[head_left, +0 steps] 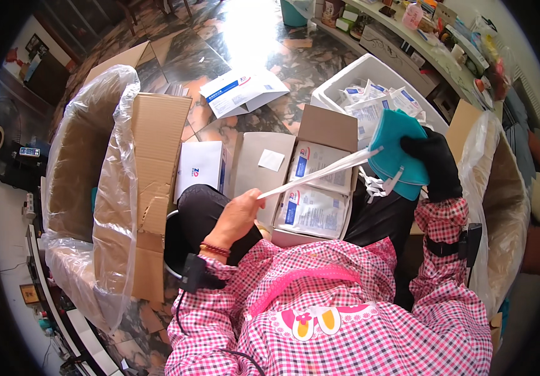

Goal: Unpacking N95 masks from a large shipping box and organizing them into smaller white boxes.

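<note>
My right hand (438, 164), in a black glove, grips a small stack of teal face masks (398, 141) above my right knee. Their white elastic straps (323, 172) stretch across to my bare left hand (235, 218), which is closed on the strap ends. More loose straps (376, 186) dangle under the masks. Below the taut straps, an open carton (327, 124) sits between my legs, holding sealed white-and-blue packets (313, 210). A small white paper square (271, 160) lies on its left flap.
Large plastic-lined cardboard boxes stand at my left (148, 156) and right (502, 188). A white foam bin (332, 84) holds several packets. On the marbled floor are a closed white box (200, 164) and a partly folded one (245, 93). A cluttered shelf (401, 31) runs along the far right.
</note>
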Motion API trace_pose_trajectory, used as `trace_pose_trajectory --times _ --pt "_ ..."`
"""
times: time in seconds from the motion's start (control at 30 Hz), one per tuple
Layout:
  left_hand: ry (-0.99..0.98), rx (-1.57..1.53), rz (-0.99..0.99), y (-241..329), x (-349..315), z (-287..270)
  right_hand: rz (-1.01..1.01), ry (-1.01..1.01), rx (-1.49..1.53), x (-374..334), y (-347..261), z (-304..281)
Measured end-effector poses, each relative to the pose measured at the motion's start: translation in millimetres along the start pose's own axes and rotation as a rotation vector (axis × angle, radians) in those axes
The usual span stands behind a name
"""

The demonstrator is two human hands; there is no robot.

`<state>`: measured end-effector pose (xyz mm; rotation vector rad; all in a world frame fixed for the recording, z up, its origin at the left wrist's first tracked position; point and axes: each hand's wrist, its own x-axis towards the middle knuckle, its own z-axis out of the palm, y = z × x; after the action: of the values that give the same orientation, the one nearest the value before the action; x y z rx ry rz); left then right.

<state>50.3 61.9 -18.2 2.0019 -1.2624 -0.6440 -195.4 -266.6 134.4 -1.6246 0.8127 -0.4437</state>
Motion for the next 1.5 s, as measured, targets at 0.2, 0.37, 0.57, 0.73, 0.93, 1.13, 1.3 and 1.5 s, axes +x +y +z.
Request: trace_pose_trajectory --times 0.2,0.37,0.57,0.73,0.93,1.13,1.3,1.5 --pt "0.071 0.068 -0.013 15 5 -15 -0.011 -0.155 0.130 -1 27 1" --pt "0.109 0.352 0.264 53 14 -6 -0.045 -0.377 0.040 -21 3 26" --pt "-0.052 0.545 0.395 101 23 -6 -0.214 -0.770 -0.097 -20 -14 76" --pt "-0.001 0.404 0.670 111 23 -14 0.005 -0.858 0.068 -27 7 122" --pt "-0.185 0.343 0.501 114 14 -19 0.352 -1.039 0.124 -31 46 131" --pt "-0.114 0.190 0.546 102 1 -20 0.302 -0.747 0.220 -66 39 136" --pt "0.102 0.051 0.494 102 -10 -12 0.464 -0.577 0.663 -95 16 122" --pt "0.156 0.211 0.531 87 -26 -3 0.638 -0.538 0.734 -118 16 109"
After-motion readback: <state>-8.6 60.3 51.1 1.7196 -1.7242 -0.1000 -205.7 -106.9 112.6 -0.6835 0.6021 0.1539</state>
